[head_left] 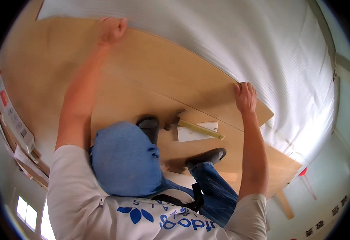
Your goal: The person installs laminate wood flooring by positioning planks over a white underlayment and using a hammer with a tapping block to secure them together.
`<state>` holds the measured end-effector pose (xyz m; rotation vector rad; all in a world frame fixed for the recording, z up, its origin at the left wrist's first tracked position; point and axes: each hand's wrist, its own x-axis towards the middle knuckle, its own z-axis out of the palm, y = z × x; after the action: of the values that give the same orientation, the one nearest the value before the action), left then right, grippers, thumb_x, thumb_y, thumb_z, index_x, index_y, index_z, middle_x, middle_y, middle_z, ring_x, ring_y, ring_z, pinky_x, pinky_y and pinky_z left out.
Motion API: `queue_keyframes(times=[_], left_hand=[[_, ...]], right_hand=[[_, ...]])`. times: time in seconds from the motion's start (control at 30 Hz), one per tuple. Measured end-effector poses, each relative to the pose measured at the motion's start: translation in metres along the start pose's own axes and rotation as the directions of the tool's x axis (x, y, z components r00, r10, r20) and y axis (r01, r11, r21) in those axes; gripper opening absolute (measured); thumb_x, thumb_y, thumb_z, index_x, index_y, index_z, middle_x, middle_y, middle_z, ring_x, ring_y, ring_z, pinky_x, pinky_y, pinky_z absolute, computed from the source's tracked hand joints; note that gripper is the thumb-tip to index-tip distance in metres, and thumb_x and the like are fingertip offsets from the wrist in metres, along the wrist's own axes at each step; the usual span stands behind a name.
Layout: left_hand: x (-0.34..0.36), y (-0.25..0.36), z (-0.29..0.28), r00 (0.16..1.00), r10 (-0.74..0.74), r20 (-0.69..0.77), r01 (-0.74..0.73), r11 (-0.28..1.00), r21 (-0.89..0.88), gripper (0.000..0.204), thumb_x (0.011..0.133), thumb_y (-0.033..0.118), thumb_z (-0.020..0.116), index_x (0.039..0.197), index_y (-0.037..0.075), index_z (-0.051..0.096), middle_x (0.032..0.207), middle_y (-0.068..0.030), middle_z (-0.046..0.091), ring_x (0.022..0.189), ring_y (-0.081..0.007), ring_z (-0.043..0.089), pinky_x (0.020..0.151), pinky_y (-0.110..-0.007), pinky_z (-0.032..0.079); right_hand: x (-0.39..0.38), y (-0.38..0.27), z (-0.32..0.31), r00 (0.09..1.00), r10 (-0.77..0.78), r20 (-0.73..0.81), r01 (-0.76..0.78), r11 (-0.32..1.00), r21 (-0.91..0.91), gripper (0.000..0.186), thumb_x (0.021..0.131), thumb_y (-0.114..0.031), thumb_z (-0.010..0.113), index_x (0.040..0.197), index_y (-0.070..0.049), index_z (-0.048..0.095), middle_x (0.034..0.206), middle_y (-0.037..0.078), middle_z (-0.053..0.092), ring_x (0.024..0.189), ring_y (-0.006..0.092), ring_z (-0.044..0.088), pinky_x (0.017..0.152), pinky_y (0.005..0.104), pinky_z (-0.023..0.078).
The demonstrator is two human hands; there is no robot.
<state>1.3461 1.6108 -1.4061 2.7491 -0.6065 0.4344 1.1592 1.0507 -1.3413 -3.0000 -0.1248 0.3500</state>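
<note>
A light wood-coloured floor plank lies across in front of me, its near edge along the seam with the flooring under my feet. My left hand is closed over its far edge at the left. Near the plank's right end, my right hand has its fingers curled over the same far edge. Some fingertips are hidden. Between my feet and the plank lies a hammer with a yellowish handle and dark head. Its handle crosses a flat white piece.
White ribbed underlay stretches beyond the plank. Laid boards are under my dark shoes. A long white carton stands at the left, with boards beside it. A wood strip and a red-headed tool are at the right.
</note>
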Motion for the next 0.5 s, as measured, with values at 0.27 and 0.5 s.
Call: queue_keyframes(times=[0.27, 0.5], left_hand=[[0.0, -0.003, -0.035, 0.995, 0.103, 0.006, -0.103, 0.993, 0.064, 0.032, 0.098, 0.025, 0.056, 0.071, 0.009, 0.06, 0.07, -0.0124, 0.063, 0.07, -0.0358, 0.06, 0.069, -0.047, 0.042], [-0.01, -0.039, 0.025, 0.993, 0.121, -0.013, -0.12, 0.991, 0.067, 0.036, 0.101, 0.025, 0.055, 0.071, 0.005, 0.057, 0.069, -0.0168, 0.057, 0.065, -0.0395, 0.053, 0.061, -0.049, 0.039]], right_hand=[[-0.016, -0.019, 0.005, 0.906, 0.028, -0.422, -0.001, 0.998, 0.064, 0.023, 0.095, -0.035, 0.062, 0.088, -0.013, 0.062, 0.083, 0.006, 0.059, 0.083, 0.0283, 0.057, 0.076, 0.0422, 0.043], [0.006, -0.002, 0.029, 0.902, 0.166, -0.399, -0.161, 0.986, 0.046, 0.025, 0.089, -0.031, 0.064, 0.073, -0.012, 0.063, 0.079, 0.007, 0.06, 0.082, 0.0294, 0.06, 0.076, 0.0444, 0.047]])
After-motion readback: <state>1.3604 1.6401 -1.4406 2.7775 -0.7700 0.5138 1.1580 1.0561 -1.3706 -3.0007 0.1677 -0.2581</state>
